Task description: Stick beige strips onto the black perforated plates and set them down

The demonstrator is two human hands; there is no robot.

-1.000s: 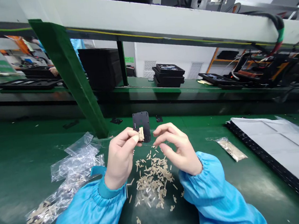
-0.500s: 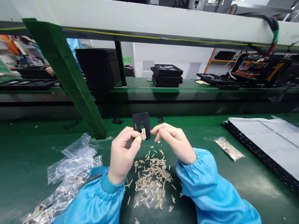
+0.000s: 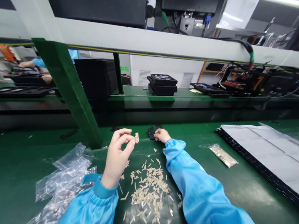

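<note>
My left hand point(image 3: 118, 153) is raised above the green bench, thumb and forefinger pinched on a small beige strip point(image 3: 136, 137). My right hand point(image 3: 162, 135) is stretched forward, fingers closed on a small black plastic part point(image 3: 151, 133) low over the bench surface. Between my blue sleeves lies a loose pile of beige strips point(image 3: 148, 187).
Crumpled clear bags point(image 3: 62, 173) lie at the left, a small bag of strips point(image 3: 222, 155) at the right. A black tray under white sheets point(image 3: 272, 153) fills the right side. A green post point(image 3: 68, 91) stands ahead. Stacked black trays point(image 3: 162, 84) sit on the far shelf. Another person's hands point(image 3: 35, 65) work far left.
The black part was held up between both hands. My right hand has carried it forward and down to the bench; my left hand stays up, keeping only the beige strip.
</note>
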